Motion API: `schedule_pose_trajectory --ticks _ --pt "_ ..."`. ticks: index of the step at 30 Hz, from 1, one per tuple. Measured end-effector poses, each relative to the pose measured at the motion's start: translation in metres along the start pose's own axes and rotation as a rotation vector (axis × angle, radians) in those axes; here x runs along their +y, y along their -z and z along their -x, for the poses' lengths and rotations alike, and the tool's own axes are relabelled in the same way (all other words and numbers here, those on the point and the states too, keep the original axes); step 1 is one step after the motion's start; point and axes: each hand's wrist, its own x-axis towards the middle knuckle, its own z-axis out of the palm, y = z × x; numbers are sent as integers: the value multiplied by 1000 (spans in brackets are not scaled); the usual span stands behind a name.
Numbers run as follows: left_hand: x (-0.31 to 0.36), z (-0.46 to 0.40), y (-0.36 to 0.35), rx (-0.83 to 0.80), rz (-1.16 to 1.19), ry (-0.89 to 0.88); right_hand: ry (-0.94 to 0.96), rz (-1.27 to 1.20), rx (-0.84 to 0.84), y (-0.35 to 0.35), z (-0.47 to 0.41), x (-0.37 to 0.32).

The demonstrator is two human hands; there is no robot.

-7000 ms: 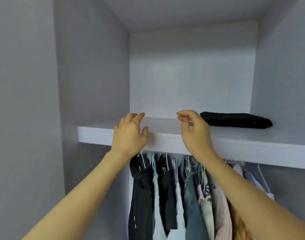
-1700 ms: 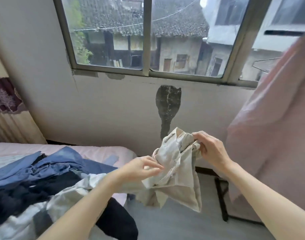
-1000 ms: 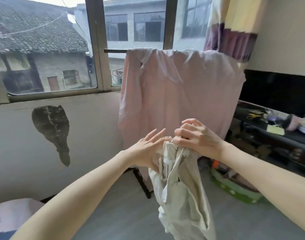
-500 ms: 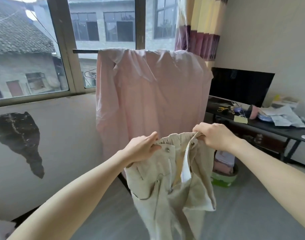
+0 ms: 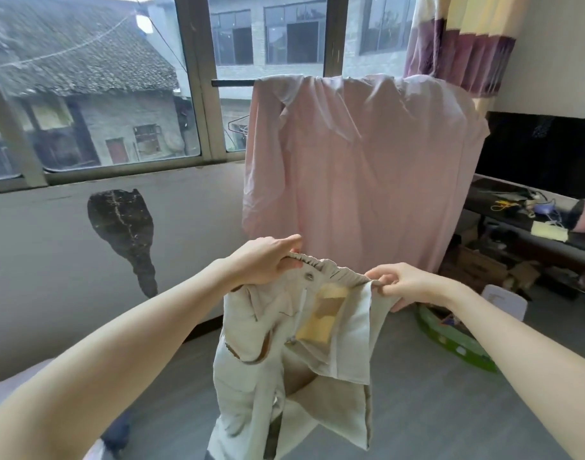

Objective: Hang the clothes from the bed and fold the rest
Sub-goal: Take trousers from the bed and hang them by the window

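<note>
A pair of beige shorts (image 5: 284,370) hangs in the air in front of me, waistband up, fly open, with a tan label showing inside. My left hand (image 5: 266,262) grips the left end of the elastic waistband. My right hand (image 5: 405,285) pinches the right end of it. The waistband is spread between the two hands and the legs hang down loose. A corner of the bed (image 5: 6,390) shows at the lower left edge.
A pink sheet (image 5: 361,167) hangs over a rack straight ahead, before the window (image 5: 92,91). To the right stand a dark low table (image 5: 530,224) with small items, cardboard boxes (image 5: 480,267), a green tray (image 5: 457,340) on the grey floor and a striped curtain (image 5: 460,44).
The view has swung slightly left. My hands have pulled the waistband wider apart, and the shorts hang more open than half a second ago.
</note>
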Motion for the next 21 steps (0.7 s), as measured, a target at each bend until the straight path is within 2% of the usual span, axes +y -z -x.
schedule_pose_trajectory --ticks 2,4,7,12,16,21 --pt "-13 12 5 30 -9 36 -4 -132 -52 -10 -13 -9" --pt "-24 21 11 66 0 70 39 -147 -38 -24 -25 -20" --pt "-36 33 21 117 0 104 165 81 112 -45 -43 -38" --pt "-59 55 34 145 -2 219 250 261 409 -64 -66 -67" --pt "-77 75 38 16 -122 340 376 306 595 -68 -75 -98" --pt "-89 92 28 43 -116 500 527 327 757 -71 -81 -132"
